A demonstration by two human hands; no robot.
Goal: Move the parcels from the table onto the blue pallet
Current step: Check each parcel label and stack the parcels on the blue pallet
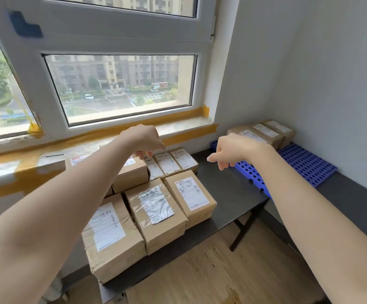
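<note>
Brown parcels (156,213) bear white labels; blue pallet (305,163) has dark holes; black table (228,189).

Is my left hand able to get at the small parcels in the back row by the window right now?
Probably yes. The left hand hovers open just above the back-row parcels, fingers pointing down, with nothing between them. The right hand hangs off to the side.

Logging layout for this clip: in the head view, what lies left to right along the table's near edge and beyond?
Large parcel → plastic-wrapped parcel → smaller parcel → bare dark table → blue pallet, with parcels at its far end.
</note>
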